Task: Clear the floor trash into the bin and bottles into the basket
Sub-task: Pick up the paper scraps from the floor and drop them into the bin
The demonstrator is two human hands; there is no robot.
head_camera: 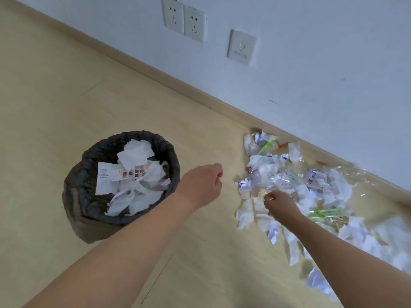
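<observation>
Head view is showing the trash pile [295,187] lying on the floor [55,96] at the right, along the baseboard [169,78] of the wall [311,52]. The pile is made of crumpled white paper, tissues and clear plastic wrappers. Two bottles with green labels are lying in it: one bottle [270,146] at the far end near the baseboard, the other bottle [327,213] nearer, just right of the right arm. The right hand [280,206] is reaching into the left edge of the pile with fingers curled; it is seeming to pinch a small piece of trash, but the blur is not letting me tell for sure. The left hand [203,185] is hovering over the bare floor between the pile and the bin [120,185], its fingers loosely curled and holding nothing. The bin is standing at the left, lined with a black bag and already filled with white paper nearly to the rim. On the wall, far above, two sockets [183,18] and a switch plate [242,47] are sitting side by side.
</observation>
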